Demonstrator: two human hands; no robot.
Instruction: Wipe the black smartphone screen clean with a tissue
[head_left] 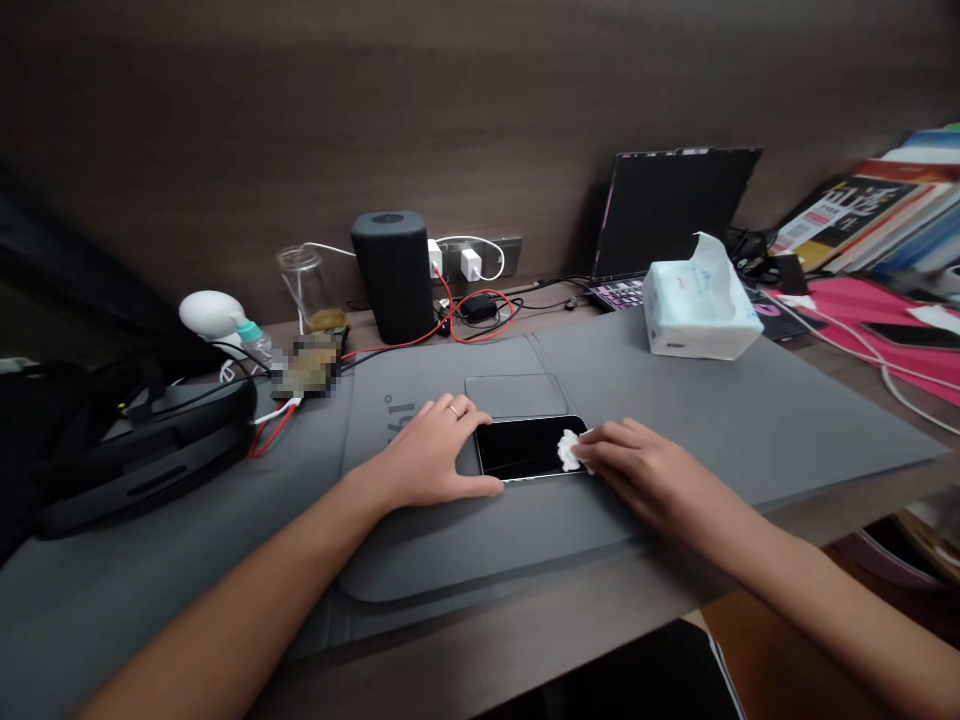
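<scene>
A smartphone (521, 448) with a dark screen lies face up on the grey desk mat (465, 545). My left hand (427, 450), a ring on one finger, grips its left end, thumb along the near edge and fingers at the far edge. Between the fingers of my right hand (637, 462) is a crumpled white tissue (568, 450), pressed against the right part of the screen. Just beyond the phone lies a clear rectangular sheet or case (516, 396); which one I cannot tell.
A tissue pack (697, 315) stands at the back right, before an open laptop (675, 215). Behind are a black speaker (394, 280), a glass bottle (304, 285) and red cables (480, 315). Black headgear (150, 455) sits left; books (885, 205) lean right.
</scene>
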